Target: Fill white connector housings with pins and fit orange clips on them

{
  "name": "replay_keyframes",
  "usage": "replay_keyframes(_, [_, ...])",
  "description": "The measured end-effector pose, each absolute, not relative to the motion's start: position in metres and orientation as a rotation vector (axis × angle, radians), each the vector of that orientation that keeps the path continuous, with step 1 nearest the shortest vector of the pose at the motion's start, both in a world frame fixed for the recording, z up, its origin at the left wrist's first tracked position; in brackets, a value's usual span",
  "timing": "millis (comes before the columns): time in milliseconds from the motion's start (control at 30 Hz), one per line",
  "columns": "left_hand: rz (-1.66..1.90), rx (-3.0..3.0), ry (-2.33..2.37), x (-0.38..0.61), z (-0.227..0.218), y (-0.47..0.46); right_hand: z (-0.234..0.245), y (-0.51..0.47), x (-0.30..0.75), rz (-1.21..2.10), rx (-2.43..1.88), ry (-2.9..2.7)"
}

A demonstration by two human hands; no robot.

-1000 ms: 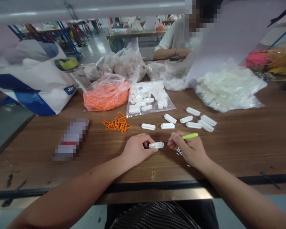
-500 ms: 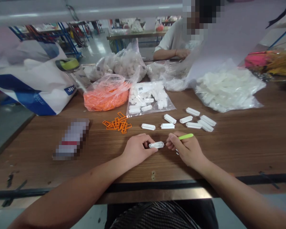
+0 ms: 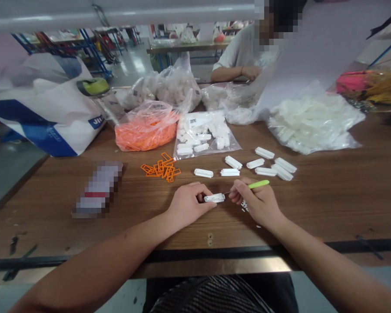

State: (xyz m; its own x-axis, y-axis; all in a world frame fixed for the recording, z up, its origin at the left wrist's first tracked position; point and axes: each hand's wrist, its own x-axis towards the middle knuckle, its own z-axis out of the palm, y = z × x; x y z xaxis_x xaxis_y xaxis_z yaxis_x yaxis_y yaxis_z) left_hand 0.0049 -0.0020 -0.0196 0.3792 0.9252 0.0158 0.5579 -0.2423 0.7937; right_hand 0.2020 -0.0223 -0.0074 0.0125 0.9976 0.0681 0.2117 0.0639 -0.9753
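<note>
My left hand is closed on one end of a white plastic connector housing, which has a row of small holes along its face. In my right hand is a thin metal pick with a lime-green handle, pinched between thumb and fingers. Its tip points left at the housing's right end; whether it touches cannot be made out. Tiny white pieces lie beside and partly under my right hand. Several more white housings rest on the table just beyond my hands.
Orange rectangular frames lie loose left of the housings. Behind them stand a bag of orange parts and a bag of white housings. A bag of pale parts is at right, a blurred-out flat object at left. A person sits opposite.
My right hand and the pick have shifted slightly right, away from the housing. More of the tiny white pieces now show beside that hand. My left hand keeps its hold.
</note>
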Motion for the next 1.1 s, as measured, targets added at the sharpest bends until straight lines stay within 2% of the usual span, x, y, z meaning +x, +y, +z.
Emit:
replay_keyframes(200, [0.666, 1.932, 1.268, 0.004, -0.021, -0.002, -0.011, -0.023, 0.205, 0.993, -1.317, -1.509])
replay_keyframes(400, [0.677, 1.928, 1.282, 0.006, -0.020, -0.002, -0.004, -0.028, 0.207, 0.619, -1.161, -1.993])
replay_keyframes(500, [0.671, 1.926, 1.289, 0.006, -0.020, -0.002, -0.001, -0.029, 0.206, 0.534, -1.079, -2.084])
replay_keyframes(767, [0.664, 1.918, 1.258, 0.004, -0.020, -0.002, -0.007, -0.025, 0.208, 1.007, -1.278, -1.502])
replay_keyframes(1100, [0.663, 1.926, 1.254, 0.003, -0.022, -0.002, -0.009, -0.021, 0.207, 1.117, -1.334, -1.376])
